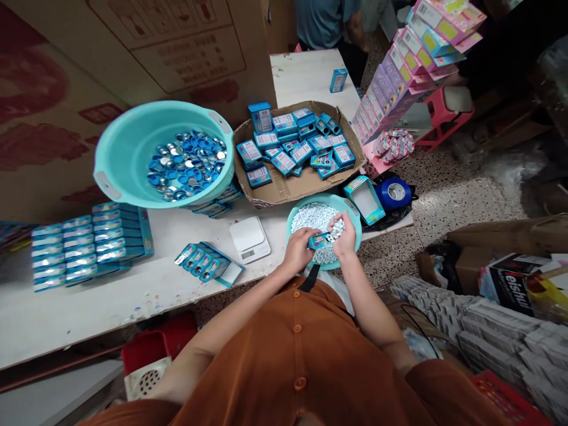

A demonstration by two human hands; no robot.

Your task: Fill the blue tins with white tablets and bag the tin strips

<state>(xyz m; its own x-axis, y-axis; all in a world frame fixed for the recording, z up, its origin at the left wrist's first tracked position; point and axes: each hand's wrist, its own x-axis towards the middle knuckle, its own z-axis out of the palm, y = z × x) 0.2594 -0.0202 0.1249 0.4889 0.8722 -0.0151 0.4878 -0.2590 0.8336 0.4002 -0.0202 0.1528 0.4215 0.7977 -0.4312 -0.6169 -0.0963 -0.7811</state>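
Observation:
My left hand (pixel 298 248) grips a small blue box (pixel 318 241) over a teal basin (pixel 356 244) of small white pellets (pixel 313 216). Cupped beside the box, my right hand (pixel 346 239) is closed around a handful of the same pellets, close to the box's end. The basin sits at the table's front edge, right against my body. Left of it stands a white digital scale (pixel 249 238). Farther left, a few blue boxes with round holes (pixel 204 263) lie in an open blue carton.
A large teal tub (pixel 119 160) holds blue and silver caps. Behind my hands, a cardboard tray (pixel 284 192) contains many blue boxes. Stacked blue packs (pixel 80 242) stand at left. Blue tape (pixel 394 192), an open carton (pixel 364 200) and tall pink boxes (pixel 390 83) are at right. A person (pixel 326 23) is beyond.

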